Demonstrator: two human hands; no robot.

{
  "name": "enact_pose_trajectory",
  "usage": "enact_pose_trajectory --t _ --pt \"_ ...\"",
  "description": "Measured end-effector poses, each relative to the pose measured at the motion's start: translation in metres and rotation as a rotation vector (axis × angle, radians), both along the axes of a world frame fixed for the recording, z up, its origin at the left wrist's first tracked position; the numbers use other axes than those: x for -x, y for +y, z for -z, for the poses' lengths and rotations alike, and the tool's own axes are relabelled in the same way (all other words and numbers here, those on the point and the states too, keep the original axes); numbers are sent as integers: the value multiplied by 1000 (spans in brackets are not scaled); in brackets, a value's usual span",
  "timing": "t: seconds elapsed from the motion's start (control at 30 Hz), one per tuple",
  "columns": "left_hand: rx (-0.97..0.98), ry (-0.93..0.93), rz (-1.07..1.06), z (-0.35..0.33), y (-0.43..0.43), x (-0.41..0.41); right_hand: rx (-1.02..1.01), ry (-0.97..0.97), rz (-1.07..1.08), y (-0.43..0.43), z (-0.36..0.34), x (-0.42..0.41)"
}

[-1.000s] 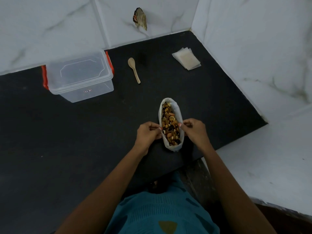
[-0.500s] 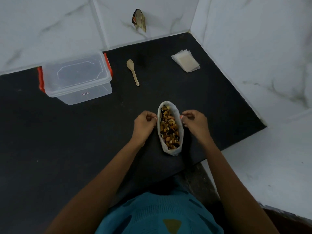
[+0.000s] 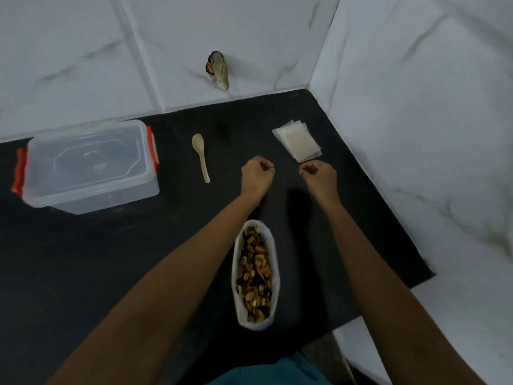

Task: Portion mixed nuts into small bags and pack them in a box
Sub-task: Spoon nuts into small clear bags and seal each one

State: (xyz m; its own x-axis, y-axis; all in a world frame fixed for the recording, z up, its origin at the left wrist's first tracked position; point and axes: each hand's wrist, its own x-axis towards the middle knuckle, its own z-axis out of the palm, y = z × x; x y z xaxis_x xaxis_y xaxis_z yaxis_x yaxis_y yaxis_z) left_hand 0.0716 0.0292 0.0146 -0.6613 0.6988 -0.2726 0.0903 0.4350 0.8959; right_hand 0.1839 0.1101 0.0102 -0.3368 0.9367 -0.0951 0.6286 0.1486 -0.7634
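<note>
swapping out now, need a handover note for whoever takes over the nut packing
Hands: left hand and right hand, fingers curled, nothing visible in either, over the counter beyond the nut bag.
The nut bag stands open near the front edge; spoon, stack of small bags and lidded box lie farther back.
Done: nut bag open. Left: no small bag filled yet; box lid still on.
</note>
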Motion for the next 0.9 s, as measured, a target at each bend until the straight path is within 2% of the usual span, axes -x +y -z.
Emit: enact_pose_trajectory --t 0.2,0.33,0.47,0.73,0.9 --pt "53 -41 -26 9 69 1 -18 -14 89 70 9 21" --pt "100 -68 -82 12 100 0 -45 -85 68 100 18 31" --pt "139 -74 -105 16 116 0 43 -162 43 113 28 38" --pt "194 -83 -165 25 126 1 120 -98 76 122 37 38" --pt "197 -152 -208 25 128 3 110 -97 43 119 38 37"
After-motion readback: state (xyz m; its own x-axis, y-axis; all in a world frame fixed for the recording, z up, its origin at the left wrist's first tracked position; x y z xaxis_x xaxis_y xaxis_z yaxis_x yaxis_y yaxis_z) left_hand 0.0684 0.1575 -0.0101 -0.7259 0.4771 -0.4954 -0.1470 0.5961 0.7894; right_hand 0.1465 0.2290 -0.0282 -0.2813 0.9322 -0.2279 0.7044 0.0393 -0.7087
